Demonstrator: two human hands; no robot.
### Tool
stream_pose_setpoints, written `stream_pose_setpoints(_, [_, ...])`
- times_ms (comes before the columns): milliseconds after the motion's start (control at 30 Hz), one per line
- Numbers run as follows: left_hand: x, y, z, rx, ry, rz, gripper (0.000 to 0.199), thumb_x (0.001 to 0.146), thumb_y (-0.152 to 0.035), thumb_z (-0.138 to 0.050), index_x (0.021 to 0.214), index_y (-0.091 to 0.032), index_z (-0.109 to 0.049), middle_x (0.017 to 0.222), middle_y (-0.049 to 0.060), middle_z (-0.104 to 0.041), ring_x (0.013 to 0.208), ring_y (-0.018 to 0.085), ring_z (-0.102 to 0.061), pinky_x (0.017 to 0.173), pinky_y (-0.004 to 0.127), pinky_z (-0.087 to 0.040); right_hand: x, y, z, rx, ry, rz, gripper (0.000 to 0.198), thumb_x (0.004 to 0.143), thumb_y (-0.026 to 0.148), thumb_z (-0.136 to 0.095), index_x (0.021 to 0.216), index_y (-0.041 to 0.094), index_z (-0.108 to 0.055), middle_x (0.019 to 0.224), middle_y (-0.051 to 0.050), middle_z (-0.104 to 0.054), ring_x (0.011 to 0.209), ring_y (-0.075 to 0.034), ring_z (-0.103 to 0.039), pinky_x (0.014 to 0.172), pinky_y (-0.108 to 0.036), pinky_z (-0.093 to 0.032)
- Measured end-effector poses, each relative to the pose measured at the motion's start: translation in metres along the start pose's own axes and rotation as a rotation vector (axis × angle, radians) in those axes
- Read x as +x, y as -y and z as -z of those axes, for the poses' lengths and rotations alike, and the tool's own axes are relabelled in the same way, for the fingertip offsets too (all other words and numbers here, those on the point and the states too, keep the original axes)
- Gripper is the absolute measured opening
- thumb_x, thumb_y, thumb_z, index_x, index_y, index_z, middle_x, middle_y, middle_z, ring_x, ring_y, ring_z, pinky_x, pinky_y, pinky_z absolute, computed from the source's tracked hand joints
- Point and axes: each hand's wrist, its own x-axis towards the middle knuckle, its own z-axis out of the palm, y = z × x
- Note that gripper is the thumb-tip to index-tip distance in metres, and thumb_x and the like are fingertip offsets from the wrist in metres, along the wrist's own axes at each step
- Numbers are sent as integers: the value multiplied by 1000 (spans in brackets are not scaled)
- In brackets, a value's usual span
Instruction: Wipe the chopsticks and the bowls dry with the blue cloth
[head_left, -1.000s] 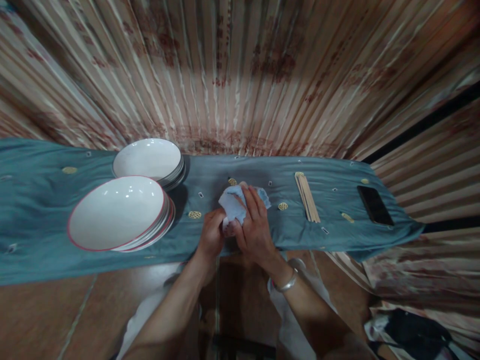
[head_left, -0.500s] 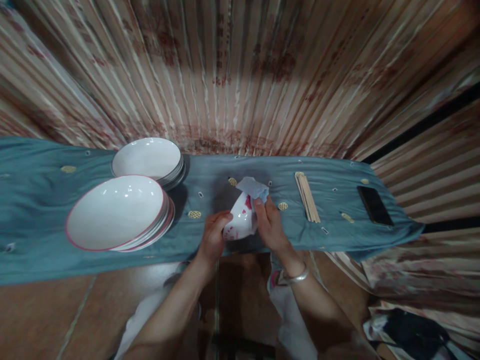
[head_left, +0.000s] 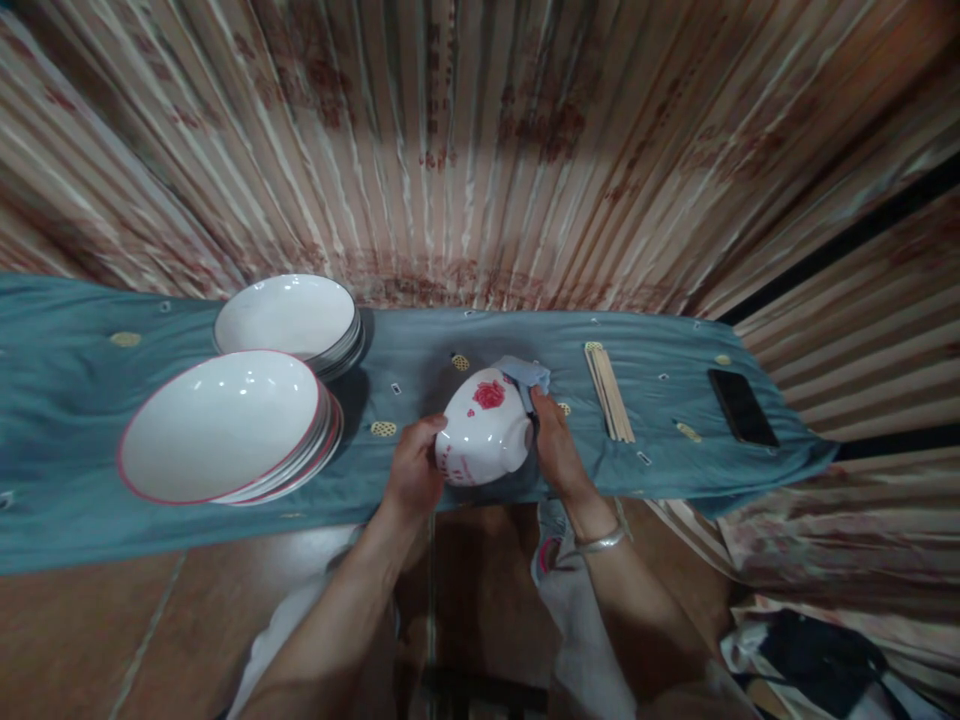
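Note:
A white bowl (head_left: 480,445) with a red rose print is tipped on its side above the table's front part, its foot facing right. My left hand (head_left: 417,466) grips the bowl's rim at the left, fingers closed and partly hidden behind it. My right hand (head_left: 556,440) is closed on a pale blue cloth (head_left: 531,374) beside the bowl's foot. The cloth lies against the bowl's upper right side. A silver bangle (head_left: 602,541) circles my right wrist.
Left of my hands stand a stack of red-rimmed plates (head_left: 221,430) and a stack of dark-rimmed plates (head_left: 289,315). Chopsticks (head_left: 609,393) and a black phone (head_left: 742,407) lie on the teal tablecloth (head_left: 420,335) to the right. A pleated curtain (head_left: 480,200) hangs behind.
The bowl has turned, so its rose print and foot now show more fully. My right hand and the cloth have shifted slightly right, off the bowl's front to its foot side.

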Motion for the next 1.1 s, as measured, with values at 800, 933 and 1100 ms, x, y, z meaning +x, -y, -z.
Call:
stream_pose_setpoints(800, [21, -22, 6, -273, -202, -61, 13, 64, -21, -56, 52, -20, -54, 53, 0, -64, 65, 22, -68, 75, 35, -56, -46, -8, -36, -67, 56, 37, 57, 101, 45, -25, 140, 12, -49, 122, -14, -68, 119, -21, -62, 99, -37, -51])
stream_pose_setpoints(933, [25, -25, 9, -287, -246, -97, 14, 65, -19, -55, 51, -20, -54, 56, 0, -67, 66, 20, -68, 72, 31, -56, -64, 1, -40, -154, 94, 163, 51, 103, 38, -26, 147, 14, -37, 125, -14, -66, 117, -19, -63, 99, -36, -52])
stream_pose_setpoints(1100, [25, -31, 9, -327, -291, -112, 16, 70, -17, -51, 60, -17, -64, 58, 1, -69, 68, 19, -70, 78, 31, -56, -86, 0, -43, -382, 188, 413, 52, 101, 24, -32, 152, 18, -26, 129, -17, -61, 124, -26, -57, 103, -51, -50])
